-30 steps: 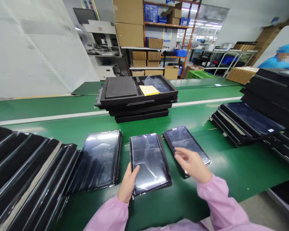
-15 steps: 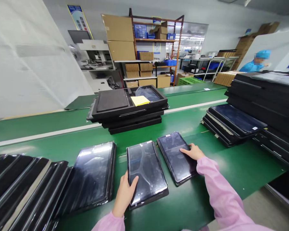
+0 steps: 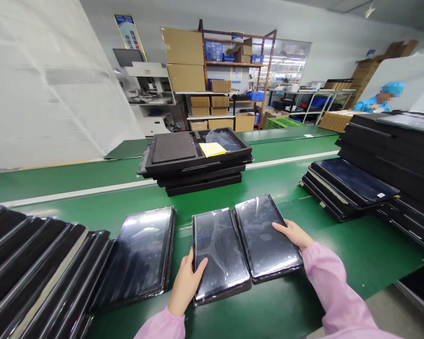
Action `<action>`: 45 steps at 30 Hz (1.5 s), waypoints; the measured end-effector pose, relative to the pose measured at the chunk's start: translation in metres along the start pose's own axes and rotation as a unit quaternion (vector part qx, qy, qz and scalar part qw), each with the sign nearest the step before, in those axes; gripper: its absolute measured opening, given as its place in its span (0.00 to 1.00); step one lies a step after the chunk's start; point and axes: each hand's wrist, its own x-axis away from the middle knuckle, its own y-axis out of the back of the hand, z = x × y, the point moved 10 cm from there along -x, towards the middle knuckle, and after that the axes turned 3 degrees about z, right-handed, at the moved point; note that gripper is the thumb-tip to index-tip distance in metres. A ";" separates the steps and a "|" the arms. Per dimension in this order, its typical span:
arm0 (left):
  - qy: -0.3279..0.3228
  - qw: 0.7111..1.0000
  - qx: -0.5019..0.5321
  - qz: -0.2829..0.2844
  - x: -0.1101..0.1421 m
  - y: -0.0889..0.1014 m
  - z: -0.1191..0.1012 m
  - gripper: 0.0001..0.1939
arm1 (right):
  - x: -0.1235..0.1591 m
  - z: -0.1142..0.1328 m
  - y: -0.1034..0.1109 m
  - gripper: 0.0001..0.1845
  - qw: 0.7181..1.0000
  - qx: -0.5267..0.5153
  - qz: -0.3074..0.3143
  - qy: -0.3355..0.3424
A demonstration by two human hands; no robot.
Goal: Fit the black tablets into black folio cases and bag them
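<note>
Two flat, glossy black screen panels wrapped in clear film lie side by side on the green work surface. My left hand (image 3: 186,285) grips the lower left edge of the middle screen panel (image 3: 221,252), thumb on its face and fingers down the side. On the right screen panel (image 3: 268,235), my right hand (image 3: 295,234) holds the right edge, its thumb also resting on the glass. The two panels nearly touch along their facing edges. A third stack of screen panels (image 3: 141,249) lies left of my left hand, apart from it.
Leaning dark panels (image 3: 38,273) fill the lower left. Black foam trays (image 3: 198,165) with a yellow paper (image 3: 212,149) stand ahead. More panels (image 3: 353,181) and a tall black stack (image 3: 392,146) are at right. A person in blue (image 3: 374,101) sits beyond.
The right screen panel has turned slightly and moved closer to the middle one, with my right hand on it. The view has shifted a little. My left hand keeps its hold.
</note>
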 end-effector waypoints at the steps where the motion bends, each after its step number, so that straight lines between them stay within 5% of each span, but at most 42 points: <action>1: -0.002 1.000 0.002 0.003 0.000 -0.001 0.000 0.41 | 0.002 0.004 0.003 0.18 1.000 -0.016 0.001 0.006; 5: 0.009 1.000 0.019 -0.018 -0.002 0.000 0.005 0.37 | 0.004 0.016 -0.003 0.19 0.997 -0.067 0.012 0.024; 10: -0.005 0.998 0.061 -0.012 -0.003 0.000 0.008 0.27 | 0.003 0.015 -0.072 0.20 0.993 -0.095 0.060 0.038; 14: 0.019 0.997 0.069 -0.018 0.001 0.000 0.011 0.29 | 0.004 0.006 -0.115 0.21 0.995 -0.072 0.026 0.061; 19: 0.030 0.998 0.044 -0.028 0.003 -0.001 0.002 0.30 | 0.007 0.000 -0.127 0.17 0.995 -0.039 -0.040 0.082; 28: 0.003 0.999 0.039 0.030 -0.008 -0.012 0.004 0.35 | 0.010 -0.003 -0.144 0.28 0.991 -0.108 0.024 0.070; 33: -0.035 0.990 0.024 0.134 -0.033 -0.041 -0.019 0.35 | 0.041 -0.036 -0.108 0.32 0.991 -0.117 -0.036 0.061; 39: -0.097 0.939 0.012 0.329 -0.057 -0.108 -0.092 0.37 | 0.034 -0.035 0.019 0.36 0.985 -0.059 -0.155 0.047; 42: -0.129 0.881 -0.043 0.453 -0.051 -0.144 -0.128 0.38 | 0.010 -0.020 0.054 0.22 0.994 -0.044 -0.101 0.018; 45: -0.143 0.840 -0.078 0.518 -0.045 -0.161 -0.148 0.37 | 0.002 -0.017 0.052 0.09 0.999 -0.035 -0.017 -0.026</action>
